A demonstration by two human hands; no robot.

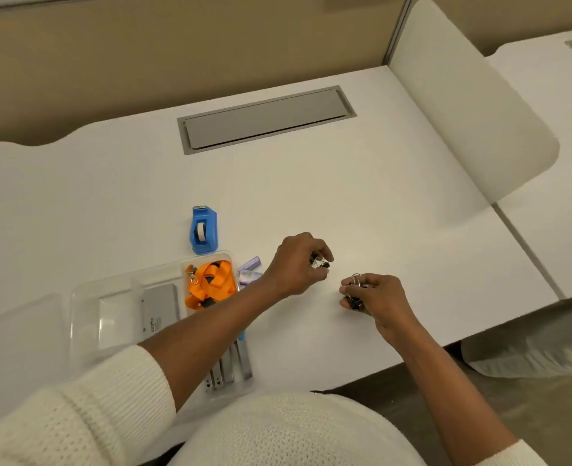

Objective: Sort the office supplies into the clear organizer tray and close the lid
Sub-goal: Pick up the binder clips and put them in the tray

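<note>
The clear organizer tray (86, 304) lies at the lower left of the white desk, with its lid (15, 331) open to the left. Inside are an orange lanyard (210, 284), a grey box (160, 311) and several grey staple strips (230, 364), partly hidden by my left forearm. My left hand (294, 264) reaches across the tray and pinches a black binder clip (319, 263) just above the desk. To its right, my right hand (375, 297) holds black binder clips (355, 297).
A blue tape dispenser (203, 230) stands behind the tray. Purple staple boxes (249, 270) lie between the tray and my left hand. A grey cable hatch (264, 119) sits in the desk farther back. A white divider panel (462, 105) rises at the right.
</note>
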